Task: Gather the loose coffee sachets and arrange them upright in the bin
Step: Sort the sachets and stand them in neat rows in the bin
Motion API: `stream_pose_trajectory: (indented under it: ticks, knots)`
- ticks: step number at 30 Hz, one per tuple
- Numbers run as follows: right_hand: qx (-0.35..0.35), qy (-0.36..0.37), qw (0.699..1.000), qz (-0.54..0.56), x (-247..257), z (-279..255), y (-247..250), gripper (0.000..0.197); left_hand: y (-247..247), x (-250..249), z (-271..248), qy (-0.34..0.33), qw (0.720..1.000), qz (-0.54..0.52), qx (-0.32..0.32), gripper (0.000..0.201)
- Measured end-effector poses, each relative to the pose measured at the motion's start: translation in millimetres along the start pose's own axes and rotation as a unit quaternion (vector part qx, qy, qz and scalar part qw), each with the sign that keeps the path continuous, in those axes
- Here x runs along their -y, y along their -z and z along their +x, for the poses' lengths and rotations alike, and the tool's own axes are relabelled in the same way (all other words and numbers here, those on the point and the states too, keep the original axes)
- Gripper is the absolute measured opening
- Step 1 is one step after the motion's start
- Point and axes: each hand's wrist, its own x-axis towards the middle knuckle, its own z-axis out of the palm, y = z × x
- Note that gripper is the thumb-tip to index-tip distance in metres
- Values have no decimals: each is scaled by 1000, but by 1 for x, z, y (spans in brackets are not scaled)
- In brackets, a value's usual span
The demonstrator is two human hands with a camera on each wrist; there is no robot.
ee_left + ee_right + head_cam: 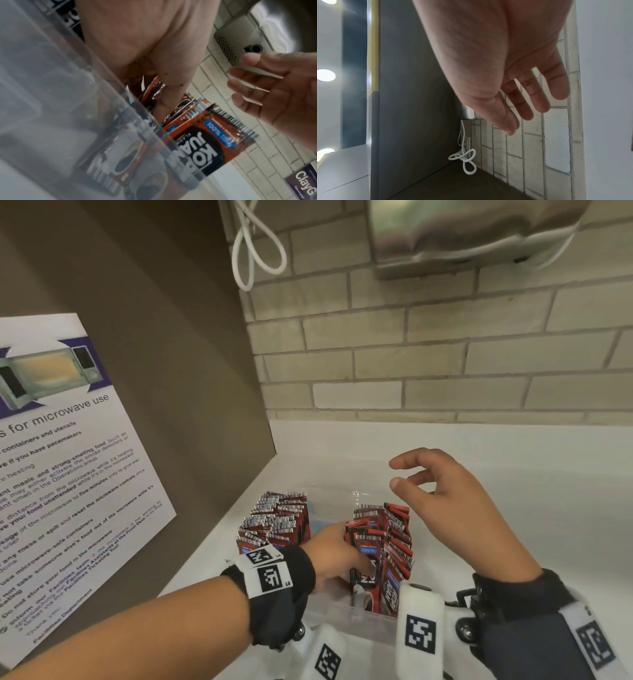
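Far left, fixed to the brown side panel: laminated microwave-use notice (68,460), glossy and flat. Not part of the work.

Clear plastic bin (363,623) sits on the white counter (513,508) near its back-left corner, against the panel. Walls are thin, transparent and slightly scuffed, so I can read the packs through them.

Left bundle of sachets (277,520): packed along the bin's left wall, standing on end with barcode strips up. Foil-type packets, flat rectangles, red and black print, crimped edges. They lean on one another and on the wall, which I judge is what keeps them upright.

My left hand (337,554) is down in the gap between the two bundles, fingers buried among the packs. It seems to press the right bundle aside to hold a slot open, but the fingers are hidden in both views, so I cannot tell whether they pinch a sachet or only push.

Right bundle (383,537): upright too, fanned looser, tilting toward the bin's right wall. Likely needs squaring up.

My right hand (455,498) hovers above the bin's right edge, fingers relaxed and spread, holding nothing, apart from the packs; placed, I judge, to steady the fan.

No loose sachets visible on the counter.
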Motion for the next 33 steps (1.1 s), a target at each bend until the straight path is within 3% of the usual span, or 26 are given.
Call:
stream_pose_trajectory:
  ticks: [8,20,26,29,33]
  knots:
    - [22,-4,1000,-15,1,0,-2,14,0,-4,-10,-50,998,-30,19,39]
    - [-2,1,1000,-16,2,-1,0,14,9,-17,-15,-149,977,15,-154,39]
    - [-67,-8,993,95,13,-3,-4,18,26,-40,-37,-181,959,-92,-195,40]
    - [1,9,982,191,30,-11,-15,29,44,-50,-57,-194,956,-130,-175,38]
    - [163,46,973,159,38,-19,-42,78,61,-50,-85,-194,960,-151,-136,33]
